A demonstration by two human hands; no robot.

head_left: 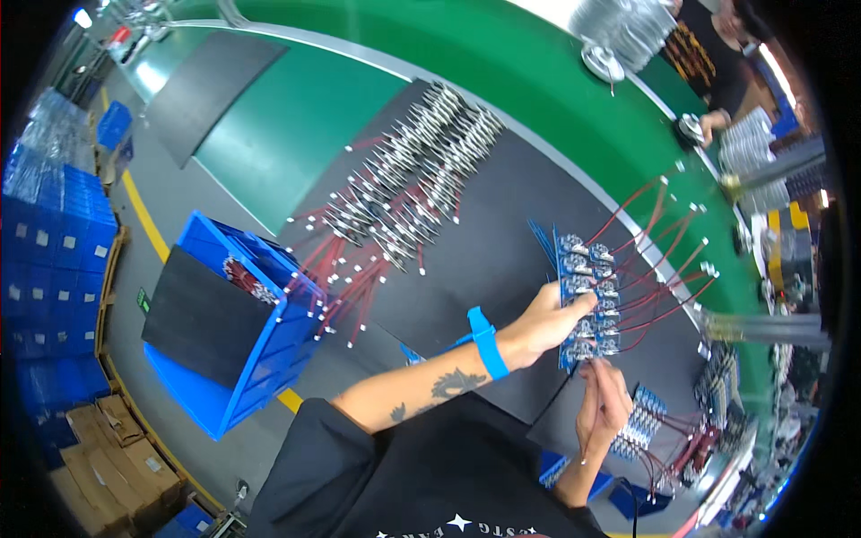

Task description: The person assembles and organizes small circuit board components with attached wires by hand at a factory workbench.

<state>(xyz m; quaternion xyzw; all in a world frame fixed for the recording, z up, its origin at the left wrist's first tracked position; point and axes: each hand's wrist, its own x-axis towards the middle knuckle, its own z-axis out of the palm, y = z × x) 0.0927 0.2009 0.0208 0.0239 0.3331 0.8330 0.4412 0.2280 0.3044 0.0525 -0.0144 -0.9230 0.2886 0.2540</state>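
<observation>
My left hand (549, 325), with a blue strap (486, 342) around its wrist, grips a blue circuit board panel (578, 269) by its left side, thumb on top. Two columns of small silvery parts cover the panel, and red wires (650, 229) with white plugs fan out from it to the right. My right hand (604, 400) is at the panel's near edge, fingers closed in a pinch. Whatever sits between those fingertips is too small to make out. Just right of this hand lies a second group of blue boards (644, 414) with red wires.
Rows of silvery round parts with red wires (413, 170) lie on the dark mat (511, 224). A blue bin (260, 359) stands to the left, near stacked blue crates (58, 233) and cardboard boxes (117, 448). Across the green bench, another person's hand (715, 124) holds a round part.
</observation>
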